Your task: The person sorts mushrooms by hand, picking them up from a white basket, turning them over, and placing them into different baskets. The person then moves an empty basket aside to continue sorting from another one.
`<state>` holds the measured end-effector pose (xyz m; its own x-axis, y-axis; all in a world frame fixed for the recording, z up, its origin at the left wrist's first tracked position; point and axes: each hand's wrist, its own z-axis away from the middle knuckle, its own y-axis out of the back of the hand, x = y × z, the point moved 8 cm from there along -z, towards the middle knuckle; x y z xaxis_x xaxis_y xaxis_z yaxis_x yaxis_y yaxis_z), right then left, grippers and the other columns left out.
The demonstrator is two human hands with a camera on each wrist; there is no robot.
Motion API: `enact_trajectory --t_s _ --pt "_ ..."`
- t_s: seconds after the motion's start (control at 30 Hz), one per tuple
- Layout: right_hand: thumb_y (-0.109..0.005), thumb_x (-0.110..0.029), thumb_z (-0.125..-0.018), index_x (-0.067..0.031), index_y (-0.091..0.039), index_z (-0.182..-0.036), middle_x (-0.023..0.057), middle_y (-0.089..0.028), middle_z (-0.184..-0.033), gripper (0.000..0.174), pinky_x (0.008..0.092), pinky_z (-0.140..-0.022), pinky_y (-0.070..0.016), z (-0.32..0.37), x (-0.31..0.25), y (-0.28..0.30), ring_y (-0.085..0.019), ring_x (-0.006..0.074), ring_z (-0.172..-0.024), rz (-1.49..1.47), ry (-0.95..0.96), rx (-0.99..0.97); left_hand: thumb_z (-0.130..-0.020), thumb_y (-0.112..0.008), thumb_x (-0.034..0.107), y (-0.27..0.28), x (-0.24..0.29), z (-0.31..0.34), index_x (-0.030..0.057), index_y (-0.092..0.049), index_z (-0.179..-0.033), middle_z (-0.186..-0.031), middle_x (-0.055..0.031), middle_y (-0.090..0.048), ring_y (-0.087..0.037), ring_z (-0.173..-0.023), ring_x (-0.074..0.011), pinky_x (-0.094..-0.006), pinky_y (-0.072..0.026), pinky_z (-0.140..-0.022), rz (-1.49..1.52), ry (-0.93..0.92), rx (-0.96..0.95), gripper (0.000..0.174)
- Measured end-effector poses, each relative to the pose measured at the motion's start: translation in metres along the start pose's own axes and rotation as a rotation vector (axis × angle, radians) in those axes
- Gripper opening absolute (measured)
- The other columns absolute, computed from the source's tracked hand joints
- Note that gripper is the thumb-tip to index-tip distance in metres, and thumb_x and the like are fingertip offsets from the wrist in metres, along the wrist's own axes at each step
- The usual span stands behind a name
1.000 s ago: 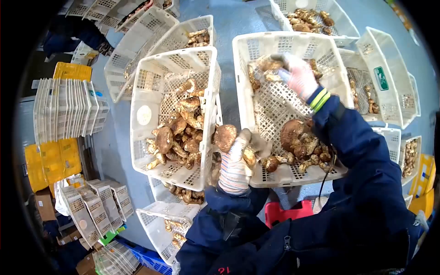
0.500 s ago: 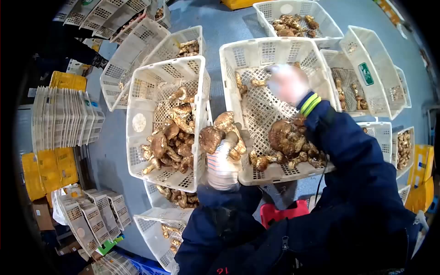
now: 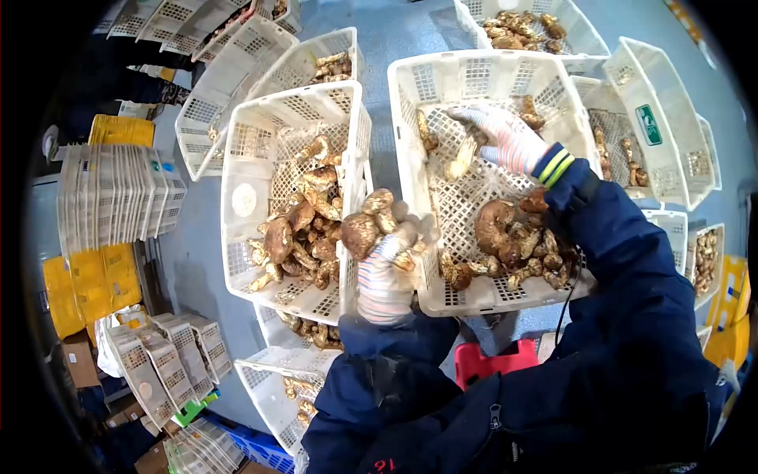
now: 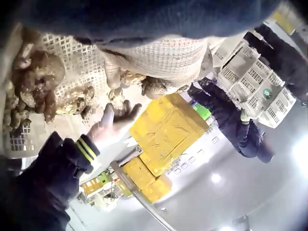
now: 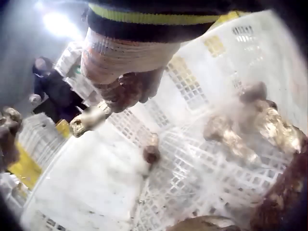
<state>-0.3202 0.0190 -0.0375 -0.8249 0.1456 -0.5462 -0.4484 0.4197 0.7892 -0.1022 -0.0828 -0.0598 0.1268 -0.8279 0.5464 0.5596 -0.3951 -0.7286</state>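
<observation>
Two white crates stand side by side in the head view. Over the right crate (image 3: 493, 304), my gloved right hand (image 3: 509, 141) grips a mushroom (image 3: 461, 160), its pale stem pointing down-left; in the right wrist view the stem (image 5: 86, 120) sticks out from the curled fingers. At the inner edges of the crates, my gloved left hand (image 3: 388, 272) holds several mushrooms (image 3: 361, 235), with brown caps above the glove. Large mushrooms (image 3: 497, 229) lie in the near part of the right crate. Many mushrooms (image 3: 300, 237) are heaped in the left crate (image 3: 245, 296).
More crates with mushrooms stand around, such as one at the back (image 3: 588, 35) and one at the near left (image 3: 260, 395). Stacked white crates (image 3: 118, 197) and yellow boxes (image 3: 87, 284) are at the far left. A red stool (image 3: 493, 363) is close to my body.
My right hand came away from the far part of the right crate with a mushroom, its stem now showing. My left hand stays between the crates, now with several mushrooms instead of one clear cap.
</observation>
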Motion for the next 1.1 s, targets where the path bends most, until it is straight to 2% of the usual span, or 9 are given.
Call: enact_trajectory --t_s 0.2,0.53,0.67,0.73,0.8,0.87,0.93,1.0,1.1 --pt "-0.058 0.000 -0.062 -0.0082 -0.032 -0.142 0.0215 -0.054 -0.113 0.085 0.0459 -0.093 -0.0421 0.006 -0.138 0.050 -0.053 0.0400 -0.101 -0.162 0.252 -0.145 -0.085 -0.059 0.000 -0.048 0.006 0.017 0.0052 -0.049 -0.122 -0.112 -0.0093 -0.058 -0.058 -0.103 -0.0230 -0.0367 -0.0520 -0.085 -0.401 -0.032 -0.103 0.039" --pt "-0.058 -0.006 -0.067 -0.0058 -0.029 -0.144 0.0218 -0.048 -0.129 0.081 0.0420 -0.103 -0.0361 0.016 -0.189 0.063 -0.046 0.0380 -0.118 -0.172 0.230 -0.039 -0.074 -0.070 -0.001 -0.047 0.008 0.043 0.0058 -0.060 -0.114 -0.111 -0.0113 -0.061 -0.060 -0.099 -0.0221 -0.0339 -0.0485 -0.086 -0.454 -0.060 -0.234 0.041" --pt "-0.062 -0.010 -0.077 -0.0036 -0.031 -0.142 0.0160 -0.046 -0.136 0.072 0.0384 -0.099 -0.0405 0.027 -0.176 0.075 -0.048 0.0287 -0.121 -0.294 0.025 0.002 -0.083 -0.062 0.002 -0.097 0.072 0.106 0.0011 -0.061 -0.111 -0.101 -0.0113 -0.065 -0.064 -0.089 -0.0220 -0.0325 -0.0532 -0.078 -1.630 -0.990 -0.396 0.027" --pt "-0.064 -0.012 -0.080 -0.0041 -0.034 -0.140 0.0150 -0.048 -0.133 0.068 0.0372 -0.098 -0.0415 0.039 -0.160 0.082 -0.051 0.0265 -0.116 -0.437 -0.039 0.079 -0.085 -0.062 0.006 -0.042 0.105 0.100 -0.0002 -0.061 -0.108 -0.100 -0.0114 -0.065 -0.063 -0.087 -0.0208 -0.0319 -0.0528 -0.076 -0.828 -0.558 -0.174 0.024" --pt "-0.062 -0.014 -0.084 -0.0047 -0.035 -0.140 0.0121 -0.047 -0.135 0.063 0.0360 -0.096 -0.0427 0.057 -0.142 0.082 -0.052 0.0232 -0.116 -0.540 -0.147 0.134 -0.086 -0.062 0.009 0.012 0.143 0.119 -0.0014 -0.062 -0.104 -0.099 -0.0116 -0.065 -0.063 -0.084 -0.0196 -0.0313 -0.0524 -0.073 -0.411 -0.456 -0.016 0.021" --pt "-0.061 -0.017 -0.087 -0.0035 -0.036 -0.139 0.0129 -0.049 -0.133 0.059 0.0342 -0.095 -0.0436 0.076 -0.125 0.077 -0.052 0.0209 -0.115 -0.410 -0.184 0.106 -0.086 -0.064 0.018 0.068 0.175 0.150 -0.0012 -0.062 -0.104 -0.094 -0.0119 -0.065 -0.063 -0.081 -0.0194 -0.0328 -0.0531 -0.072 -0.272 -0.319 0.151 0.026" --pt "-0.061 -0.018 -0.087 -0.0019 -0.037 -0.138 0.0132 -0.051 -0.130 0.059 0.0340 -0.095 -0.0430 0.093 -0.104 0.063 -0.052 0.0199 -0.115 -0.415 -0.307 0.063 -0.085 -0.065 0.020 0.166 0.202 0.186 0.0005 -0.061 -0.106 -0.091 -0.0112 -0.066 -0.064 -0.079 -0.0214 -0.0365 -0.0538 -0.069 -0.791 -0.517 0.308 0.029" --pt "-0.062 -0.016 -0.086 -0.0002 -0.039 -0.136 0.0134 -0.053 -0.126 0.057 0.0325 -0.095 -0.0423 0.104 -0.089 0.048 -0.051 0.0185 -0.114 -0.433 -0.367 0.071 -0.083 -0.066 0.020 0.210 0.179 0.198 0.0017 -0.060 -0.103 -0.087 -0.0102 -0.066 -0.065 -0.075 -0.0236 -0.0391 -0.0545 -0.063 -0.201 -0.372 0.563 0.027" --pt "-0.060 -0.009 -0.086 -0.0014 -0.040 -0.136 0.0118 -0.053 -0.125 0.055 0.0318 -0.096 -0.0419 0.096 -0.105 0.039 -0.051 0.0173 -0.114 -0.517 -0.335 0.020 -0.082 -0.065 0.013 0.307 0.147 0.200 0.0017 -0.060 -0.102 -0.086 -0.0103 -0.066 -0.065 -0.075 -0.0254 -0.0396 -0.0549 -0.062 -0.236 -0.234 0.719 0.023"
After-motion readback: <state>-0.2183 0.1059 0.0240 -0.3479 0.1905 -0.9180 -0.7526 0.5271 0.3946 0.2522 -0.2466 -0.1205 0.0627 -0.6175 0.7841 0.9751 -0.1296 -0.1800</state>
